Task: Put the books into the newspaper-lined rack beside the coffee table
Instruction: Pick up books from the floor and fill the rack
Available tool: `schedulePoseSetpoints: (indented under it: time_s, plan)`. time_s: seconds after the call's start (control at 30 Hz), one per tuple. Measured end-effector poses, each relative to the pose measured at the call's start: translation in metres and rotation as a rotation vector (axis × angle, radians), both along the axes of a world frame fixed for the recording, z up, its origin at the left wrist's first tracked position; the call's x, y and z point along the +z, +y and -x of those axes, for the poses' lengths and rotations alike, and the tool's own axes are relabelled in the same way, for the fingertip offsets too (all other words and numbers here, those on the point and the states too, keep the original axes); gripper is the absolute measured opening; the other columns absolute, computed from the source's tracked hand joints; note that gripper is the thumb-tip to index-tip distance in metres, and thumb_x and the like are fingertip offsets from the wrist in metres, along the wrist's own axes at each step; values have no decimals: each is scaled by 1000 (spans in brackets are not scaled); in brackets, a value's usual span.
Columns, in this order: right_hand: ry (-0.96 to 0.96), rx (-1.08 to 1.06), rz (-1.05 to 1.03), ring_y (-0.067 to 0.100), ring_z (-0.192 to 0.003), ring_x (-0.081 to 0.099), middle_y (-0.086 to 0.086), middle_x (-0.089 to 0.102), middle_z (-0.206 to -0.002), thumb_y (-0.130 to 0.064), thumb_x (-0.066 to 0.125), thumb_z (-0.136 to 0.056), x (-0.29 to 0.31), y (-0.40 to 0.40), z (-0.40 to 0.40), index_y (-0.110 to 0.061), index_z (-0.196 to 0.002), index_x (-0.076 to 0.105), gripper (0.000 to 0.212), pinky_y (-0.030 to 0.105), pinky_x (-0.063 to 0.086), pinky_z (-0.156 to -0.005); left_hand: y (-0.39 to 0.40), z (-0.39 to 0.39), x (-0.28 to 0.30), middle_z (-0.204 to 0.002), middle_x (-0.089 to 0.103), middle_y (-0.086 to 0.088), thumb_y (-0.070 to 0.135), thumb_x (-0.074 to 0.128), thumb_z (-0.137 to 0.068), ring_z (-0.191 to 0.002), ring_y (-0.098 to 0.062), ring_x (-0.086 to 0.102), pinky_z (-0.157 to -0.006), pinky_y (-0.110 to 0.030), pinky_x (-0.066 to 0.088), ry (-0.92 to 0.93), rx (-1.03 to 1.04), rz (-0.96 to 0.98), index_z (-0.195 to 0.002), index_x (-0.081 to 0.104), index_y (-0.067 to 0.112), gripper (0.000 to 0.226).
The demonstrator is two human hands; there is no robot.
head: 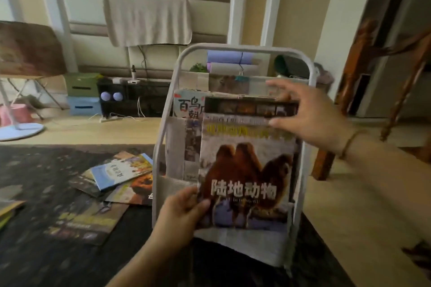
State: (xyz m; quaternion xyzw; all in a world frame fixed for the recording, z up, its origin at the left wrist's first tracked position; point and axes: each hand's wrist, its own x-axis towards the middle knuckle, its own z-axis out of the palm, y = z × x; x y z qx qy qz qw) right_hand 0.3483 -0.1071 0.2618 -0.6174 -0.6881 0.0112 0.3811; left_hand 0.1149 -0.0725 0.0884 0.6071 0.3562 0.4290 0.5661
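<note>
the camel book (247, 170) is upright against the front of the rack (233, 48), held in both hands: the left hand (184, 214) pinches its lower left corner, thumb on the cover and fingers behind, while the right hand (307, 114) reaches to its upper right corner with the fingers spread, thumb on the cover; whether those fingers clamp the top edge is blurred. it looks to be going into a newspaper-lined pocket (254, 240) and is not yet let go. just beyond the left hand's side of it, one book with a bird title (186, 106) already stands in a higher pocket, so at least one looks done. to the left of the left hand several more books (119, 173) lie fanned on the dark coffee table (35, 193), and a larger flat one (86, 219) lies nearer, so i judge the task under halfway. the rack's white side rails run close to both book edges, leaving little sideways slack; above the right hand the frame's top bar is well clear. the path from the left hand to the loose pile looks unobstructed.
</note>
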Motion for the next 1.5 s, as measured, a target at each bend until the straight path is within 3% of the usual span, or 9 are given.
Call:
schedulePoseSetpoints:
  time_s: [0.17,0.3,0.43,0.67,0.83,1.17,1.33,1.4,1.5]
  plan:
    - [-456,-131,-188,19,-108,53,2,58,-122,-25,77,-77,58,25,-3,-27,-133,53,60,34,43,-92,39,-37,56,-92,77,2,6,57,-95,-88,-11,74,-73,-28,61,39,78,-190,-101,68,20,19]
    - [-495,-208,-316,22,-108,54,1,59,-119,-27,74,-80,56,42,-18,-27,-131,53,55,36,44,-88,66,-62,61,-75,70,17,15,63,-94,-74,11,66,-61,-5,50,241,252,-451,-96,72,24,13]
    - [-521,-241,-339,23,-110,54,2,59,-122,-31,73,-81,29,46,-34,-26,-133,51,57,38,41,-91,73,-70,47,-70,58,27,20,72,-87,-68,19,58,-60,2,43,361,387,-611,-94,72,27,10]
    - [-581,-295,-277,25,-111,53,0,60,-118,-40,72,-80,-22,50,-57,-25,-131,52,57,43,37,-96,77,-71,11,-91,73,11,25,73,-86,-75,12,60,-69,-3,46,516,358,-590,-103,74,23,18]
    - [-599,-287,-225,25,-109,53,1,59,-117,-43,72,-80,-50,45,-61,-22,-132,52,60,44,39,-93,72,-67,-6,-85,73,13,38,64,-91,-75,-2,66,-69,-32,59,770,339,-506,-97,73,34,13]
    - [-776,-368,-197,32,-120,45,7,50,-135,-46,62,-86,-88,38,-57,-14,-142,43,67,55,33,-103,65,-66,-14,-72,56,14,33,44,-101,-76,-6,53,-98,-34,41,928,271,-556,-81,65,28,29]
    - [-784,-394,-143,34,-122,42,10,48,-135,-45,63,-84,-87,40,-47,-13,-142,42,69,57,31,-104,68,-58,-16,-87,64,14,33,43,-101,-86,-2,55,-104,-35,40,903,185,-564,-93,66,30,24]
    - [-766,-399,-163,37,-125,40,14,46,-135,-41,67,-81,-86,39,-38,-11,-142,41,73,59,30,-104,65,-42,-17,-109,65,16,34,47,-100,-103,6,52,-105,-24,39,771,149,-626,-110,64,35,19]
    - [-708,-289,-335,44,-129,35,22,41,-137,-32,69,-78,-96,38,-12,-5,-141,42,74,62,27,-105,61,-5,-28,-136,54,13,31,55,-97,-123,8,38,-102,-4,20,740,239,-800,-136,54,27,39]
